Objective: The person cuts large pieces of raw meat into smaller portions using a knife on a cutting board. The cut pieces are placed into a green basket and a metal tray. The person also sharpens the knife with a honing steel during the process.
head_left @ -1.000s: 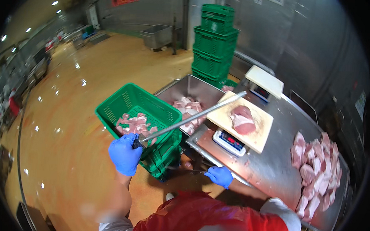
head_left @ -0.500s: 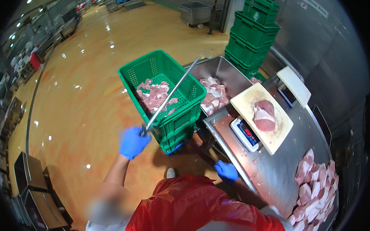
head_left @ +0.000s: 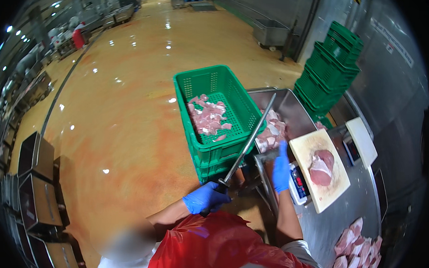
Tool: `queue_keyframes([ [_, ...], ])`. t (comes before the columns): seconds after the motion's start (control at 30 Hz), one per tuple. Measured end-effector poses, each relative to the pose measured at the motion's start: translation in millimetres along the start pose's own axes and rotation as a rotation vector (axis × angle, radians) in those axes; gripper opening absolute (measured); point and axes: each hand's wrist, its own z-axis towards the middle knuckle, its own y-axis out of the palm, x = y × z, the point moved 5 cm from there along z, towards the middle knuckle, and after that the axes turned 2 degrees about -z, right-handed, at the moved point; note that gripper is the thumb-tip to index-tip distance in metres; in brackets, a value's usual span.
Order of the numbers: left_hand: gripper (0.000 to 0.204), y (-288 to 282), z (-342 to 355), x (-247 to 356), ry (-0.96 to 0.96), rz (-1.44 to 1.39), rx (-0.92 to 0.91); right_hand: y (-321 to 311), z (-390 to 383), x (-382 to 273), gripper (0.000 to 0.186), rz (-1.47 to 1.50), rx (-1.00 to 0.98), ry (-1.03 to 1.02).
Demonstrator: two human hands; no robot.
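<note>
Rod of slim grey steel (head_left: pixel 249 144), black-handled, angled toward one o'clock.
Blue-gloved left hand (head_left: pixel 207 198) wraps the black handle (head_left: pixel 223 184), presumably keeping fingers off the rod; whether the blue-gloved right hand (head_left: pixel 281 170) holds anything, I cannot tell. At that hand's three o'clock, rounded pink-and-white meat (head_left: pixel 321 168) sits on a rectangular cream board (head_left: pixel 335 191) atop a white scale (head_left: pixel 299 183), likely so weight shows.

Small ceiling lamps (head_left: pixel 9 29) burn far off, beyond and left of the left hand (head_left: pixel 207 198), and white glare spots dot the shiny floor (head_left: pixel 128 130) ahead of it. Shadow darkens the floor between that hand and the right hand (head_left: pixel 281 168); the wall (head_left: pixel 400 89) right of the latter is dim. Blur smears the sleeve (head_left: pixel 128 245) below the left hand. Toward the rim, lines bow and black closes in.
</note>
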Motion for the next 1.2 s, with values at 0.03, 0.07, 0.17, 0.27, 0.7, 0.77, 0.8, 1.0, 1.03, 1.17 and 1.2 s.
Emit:
queue_keyframes([
  [0.03, 0.025, -7, -5, -1, -0.01, -0.008, 0.014, -12, 0, 18, 0.025, 0.193, 0.102, 0.095],
  [0.07, 0.025, -16, -6, 2, -0.005, -0.018, 0.036, -11, -2, 19, 0.024, 0.279, 0.132, 0.094],
  [0.17, 0.023, -17, 1, -3, 0.026, -0.112, 0.058, 37, -30, -60, 0.023, -0.003, -0.115, -0.06],
  [0.27, 0.023, -13, 2, 2, 0.153, 0.011, 0.013, 97, -68, -80, 0.024, 0.673, -0.37, 0.504],
  [0.7, 0.026, -18, 11, -28, 0.095, 0.148, 0.048, 65, -40, -78, 0.034, -0.447, -0.237, -0.456],
  [0.77, 0.021, -26, 15, -43, 0.035, -0.014, -0.029, 49, -16, -2, 0.046, -0.478, -0.017, -0.225],
  [0.8, 0.02, -29, 10, -46, 0.033, -0.029, -0.027, 33, -15, 16, 0.05, -0.286, 0.102, -0.145],
  [1.0, 0.023, -19, 10, -16, 0.016, -0.102, -0.068, 67, -48, -80, 0.034, -0.008, -0.235, -0.338],
  [1.03, 0.024, -13, -1, 8, 0.193, -0.039, -0.023, 68, -50, -106, 0.036, -0.145, -0.361, -0.439],
  [1.17, 0.026, -35, 11, -14, -0.03, 0.01, 0.005, 41, 0, -3, 0.045, -0.306, 0.007, -0.043],
  [1.2, 0.026, -38, 4, -19, -0.028, 0.02, 0.025, 27, 0, 14, 0.047, -0.034, 0.119, 0.127],
])
